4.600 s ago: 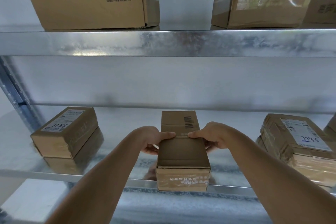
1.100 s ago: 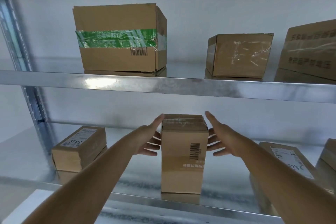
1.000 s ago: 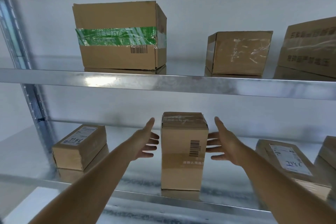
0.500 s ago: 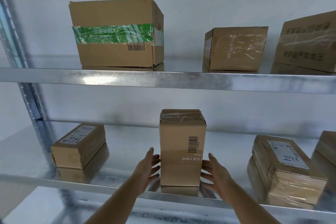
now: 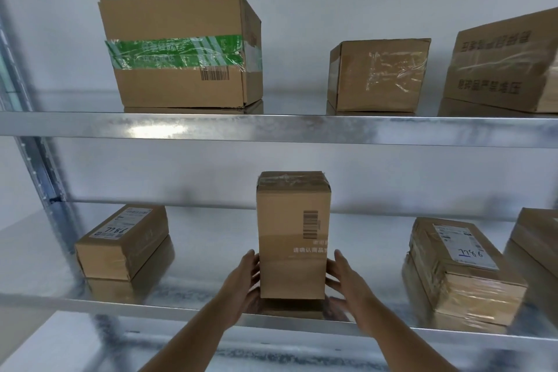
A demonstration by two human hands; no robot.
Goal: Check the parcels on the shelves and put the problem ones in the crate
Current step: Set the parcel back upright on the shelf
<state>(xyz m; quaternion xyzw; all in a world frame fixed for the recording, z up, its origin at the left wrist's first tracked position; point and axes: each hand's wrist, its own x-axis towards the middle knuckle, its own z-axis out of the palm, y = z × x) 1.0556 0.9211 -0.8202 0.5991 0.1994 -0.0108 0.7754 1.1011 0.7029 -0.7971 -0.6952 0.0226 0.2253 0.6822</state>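
Observation:
A tall brown parcel [image 5: 291,235] with a barcode stands upright on end in the middle of the lower metal shelf [image 5: 211,315]. My left hand [image 5: 243,276] lies against its lower left side and my right hand [image 5: 347,279] against its lower right side, both with straight fingers. On the same shelf a labelled flat parcel [image 5: 120,243] lies at the left and a taped, labelled parcel [image 5: 459,269] at the right. No crate is in view.
The upper shelf [image 5: 302,128] carries a big box with green tape [image 5: 181,51], a mid-size taped box [image 5: 379,74] and a printed box [image 5: 507,60] at the right edge. Another carton [image 5: 540,238] sits at the far right below. A steel upright [image 5: 36,160] runs down the left.
The parcel that lay flat now stands on end. My hands let go near its top, dropped lower and have come back against its lower sides.

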